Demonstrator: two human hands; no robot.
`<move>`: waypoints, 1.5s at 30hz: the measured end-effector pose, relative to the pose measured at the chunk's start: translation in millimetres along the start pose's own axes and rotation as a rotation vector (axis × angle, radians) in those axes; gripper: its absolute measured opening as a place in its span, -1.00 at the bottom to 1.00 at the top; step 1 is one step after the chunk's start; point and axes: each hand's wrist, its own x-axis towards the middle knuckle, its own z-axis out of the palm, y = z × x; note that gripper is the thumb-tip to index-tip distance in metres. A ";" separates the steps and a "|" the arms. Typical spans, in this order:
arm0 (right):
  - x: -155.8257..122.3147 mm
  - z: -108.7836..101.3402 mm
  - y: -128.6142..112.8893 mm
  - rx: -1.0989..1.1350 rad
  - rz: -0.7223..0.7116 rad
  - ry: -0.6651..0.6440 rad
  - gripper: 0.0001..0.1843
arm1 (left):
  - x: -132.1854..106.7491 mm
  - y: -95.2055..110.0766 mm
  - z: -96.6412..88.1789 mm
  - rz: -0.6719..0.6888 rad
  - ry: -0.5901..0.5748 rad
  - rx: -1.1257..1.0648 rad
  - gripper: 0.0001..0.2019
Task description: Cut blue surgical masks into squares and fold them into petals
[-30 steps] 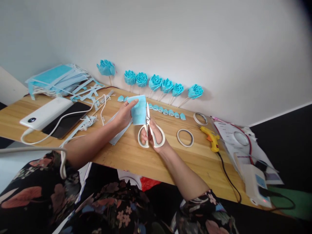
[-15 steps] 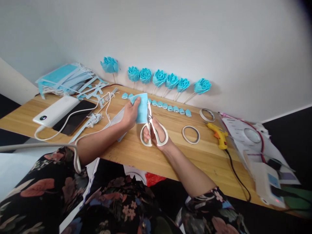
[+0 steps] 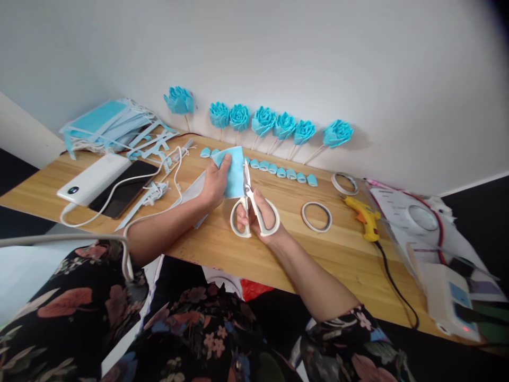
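Over the middle of the wooden table, my left hand [image 3: 215, 183] pinches a folded piece of light-blue mask fabric [image 3: 235, 175], thumb on top. My right hand [image 3: 262, 215] has its fingers through the white handles of a pair of scissors [image 3: 248, 192]. The blades point away from me and lie along the fabric's right edge; whether they touch it I cannot tell. Behind the hands runs a row of small folded blue petals [image 3: 272, 168], partly hidden by the fabric. Several blue fabric flowers [image 3: 263, 122] on thin sticks lean against the wall.
At left are a pile of blue masks [image 3: 99, 122], cut strips [image 3: 155, 140], a white power bank [image 3: 93, 178] with its cable and a dark phone [image 3: 123, 188]. Two tape rolls [image 3: 316, 217], a yellow glue gun [image 3: 366, 216] and a white power strip [image 3: 449, 300] are at right.
The view has shifted slightly, so the flowers and table items appear a little displaced. Both hands keep their grip on the fabric and the scissors, with hardly any movement between them.
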 end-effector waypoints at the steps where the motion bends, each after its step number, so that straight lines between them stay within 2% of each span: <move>1: 0.3 -0.7 0.4 0.002 0.002 0.003 -0.46 | -1.7 -0.4 0.7 0.000 -0.007 -0.003 -0.75; 7: 1.6 -3.3 2.1 0.019 -0.005 0.001 -0.47 | -5.6 0.4 4.3 -0.030 0.011 -0.006 -0.69; 12: 1.5 -4.2 2.1 -0.018 0.018 -0.028 -0.35 | -0.3 1.3 1.1 -0.049 0.036 -0.042 -0.69; 18: 2.0 -5.1 1.0 -0.066 0.041 -0.078 -0.29 | -0.9 -2.5 0.4 -0.049 0.018 -0.024 -0.71; 26: 2.7 -3.0 1.2 -0.015 0.043 -0.050 -0.30 | -7.0 -5.3 3.1 -0.063 -0.022 -0.029 -0.59; 31: 2.6 -4.4 1.2 -0.024 0.065 -0.092 -0.25 | -5.3 -3.3 2.6 -0.066 0.019 -0.034 -0.65; 38: 3.3 -6.9 1.2 0.052 0.033 -0.041 -0.30 | -9.9 0.6 3.4 -0.117 -0.027 -0.031 -0.62; 42: 3.6 -5.8 -0.4 0.006 0.062 -0.034 -0.23 | -10.8 2.2 3.7 -0.116 -0.013 -0.054 -0.63; 45: 3.3 -4.6 -1.5 -0.004 0.035 -0.008 -0.22 | -10.7 4.0 4.3 -0.128 -0.044 -0.101 -0.64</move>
